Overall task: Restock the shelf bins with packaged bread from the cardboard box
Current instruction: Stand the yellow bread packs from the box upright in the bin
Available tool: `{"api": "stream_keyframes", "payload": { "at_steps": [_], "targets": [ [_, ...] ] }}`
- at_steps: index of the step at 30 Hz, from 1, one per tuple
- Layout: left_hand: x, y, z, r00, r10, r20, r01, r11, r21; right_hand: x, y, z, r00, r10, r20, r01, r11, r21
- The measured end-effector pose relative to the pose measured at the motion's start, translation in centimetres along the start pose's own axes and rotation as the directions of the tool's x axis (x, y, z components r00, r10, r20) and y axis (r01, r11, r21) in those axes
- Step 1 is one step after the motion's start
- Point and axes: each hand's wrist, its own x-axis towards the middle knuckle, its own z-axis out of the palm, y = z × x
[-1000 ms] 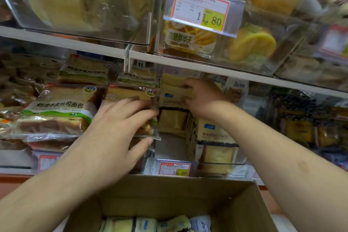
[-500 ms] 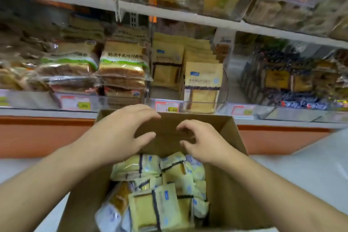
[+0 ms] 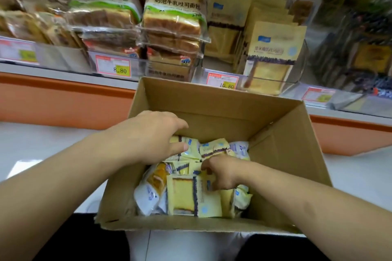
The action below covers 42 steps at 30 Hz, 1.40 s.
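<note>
Hands reach into an open brown cardboard box holding pale yellow plastic-wrapped bread packets. Left hand rests on the far packets, its grip spread apart; right hand has its grip curled around a packet. Behind the box, clear plastic shelf bins hold upright packets.

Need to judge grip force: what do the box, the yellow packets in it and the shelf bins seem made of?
Box: matte brown corrugated cardboard, by its creased flaps. Yellow packets: thin glossy plastic film, crinkled and shiny, likely soft. Shelf bins: clear hard plastic, probably acrylic; the goods show through the front wall.
</note>
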Motion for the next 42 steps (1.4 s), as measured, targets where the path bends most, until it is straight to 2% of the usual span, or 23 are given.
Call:
{"api": "stream_keyframes", "payload": {
  "at_steps": [7,13,16,18,20,22,24,27,30,32,33,36,38,40,42],
  "targets": [
    [1.5,0.0,0.2,0.997,0.02,0.08,-0.028,0.994,0.106,1.4,-0.3,1.2,1.0,0.009,0.002,-0.01,0.997,0.073],
    [1.5,1.2,0.2,0.985,0.011,0.173,-0.029,0.994,0.104,0.7,-1.0,0.1,1.0,0.011,-0.017,-0.009,0.993,0.117],
    [1.4,1.5,0.2,0.983,-0.022,0.184,-0.002,0.992,0.126,-0.9,-1.3,-2.3,0.997,-0.045,-0.07,0.054,0.99,0.133],
    [1.6,1.6,0.4,0.982,-0.028,0.185,0.005,0.992,0.124,-2.5,-1.6,-4.3,0.987,-0.094,-0.127,0.104,0.992,0.075],
    [1.8,1.8,0.8,0.98,-0.01,0.199,-0.005,0.997,0.077,-4.4,-1.7,-6.4,0.973,-0.144,-0.18,0.148,0.989,0.009],
    [2.0,1.9,1.2,0.974,0.029,0.223,-0.026,1.0,-0.018,-6.3,-1.9,-8.4,0.959,-0.208,-0.192,0.215,0.976,0.015],
    [2.1,2.3,1.4,0.963,0.055,0.265,-0.023,0.992,-0.123,-8.0,-1.9,-10.0,0.937,-0.266,-0.224,0.289,0.954,0.074],
    [2.5,2.2,1.5,0.948,0.001,0.319,0.069,0.975,-0.209,-9.1,-1.2,-10.9,0.903,-0.265,-0.338,0.342,0.92,0.191],
    [2.9,1.5,1.5,0.949,-0.11,0.295,0.158,0.977,-0.145,-8.1,0.5,-10.4,0.895,-0.154,-0.418,0.34,0.842,0.418],
    [2.7,1.2,1.5,0.944,-0.212,0.251,0.219,0.976,0.002,-6.3,1.8,-9.1,0.932,-0.072,-0.355,0.264,0.807,0.529],
    [2.6,1.0,1.5,0.94,-0.246,0.235,0.245,0.969,0.037,-5.0,2.4,-8.0,0.949,-0.044,-0.313,0.212,0.824,0.526],
    [2.7,0.9,1.6,0.92,-0.303,0.248,0.31,0.951,0.009,-1.5,3.5,-4.0,0.99,0.047,-0.136,0.0,0.945,0.328],
    [2.8,0.8,1.5,0.911,-0.318,0.263,0.331,0.943,-0.006,-0.2,3.9,-1.3,0.992,0.125,0.002,-0.123,0.966,0.228],
    [2.8,0.7,1.4,0.91,-0.326,0.255,0.338,0.941,-0.003,0.3,4.2,0.7,0.984,0.157,0.078,-0.168,0.975,0.146],
    [2.9,0.5,1.2,0.915,-0.334,0.227,0.345,0.939,-0.006,0.5,4.5,1.6,0.982,0.177,0.072,-0.184,0.978,0.095]
  ]
}}
